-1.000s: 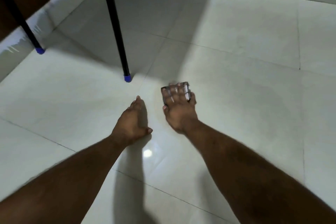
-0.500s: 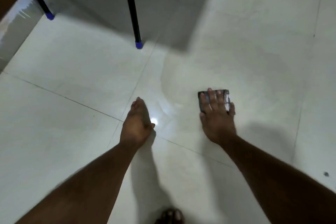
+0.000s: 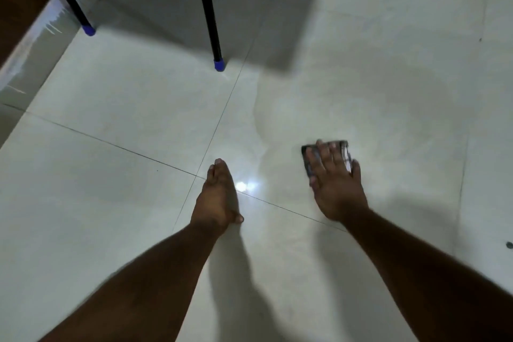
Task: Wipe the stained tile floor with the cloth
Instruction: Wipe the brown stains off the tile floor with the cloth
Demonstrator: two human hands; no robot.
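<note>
**Floor wipe — right hand flat on cloth, left hand braced**

Head view: The person's right hand (image 3: 337, 183) is lying palm-down on a small folded dark grey cloth with pale streaks (image 3: 327, 155), pressing it against the glossy pale cream tile floor (image 3: 125, 203). The fingers (image 3: 319, 153) are lying straight and slightly spread across the cloth, not curled round it — a flat press, not a clasp. The cloth is sitting right of centre, showing only at the fingertips and along both sides of the fingers; the rest is hidden under the hand, and its edges are blurred.

The left hand (image 3: 218, 197) is resting on the floor near the crossing of the thin dark grout lines (image 3: 122, 147), well apart from the cloth. Its fingers are lying straight and close together, pointing away from the person, with the thumb sticking out to the right. It is holding nothing.

A faint curved sheen edge (image 3: 256, 119) is showing on the tile just left of the cloth. A bright light reflection (image 3: 245, 186) is sitting between the two hands.

Farther off, two thin black metal furniture legs with blue caps are standing on the floor — the nearer leg (image 3: 208, 8) at upper centre, the other leg (image 3: 72, 0) at upper left, beside a pale skirting strip (image 3: 36, 44). A small dark speck (image 3: 509, 244) is lying on the tile at the right edge.
</note>
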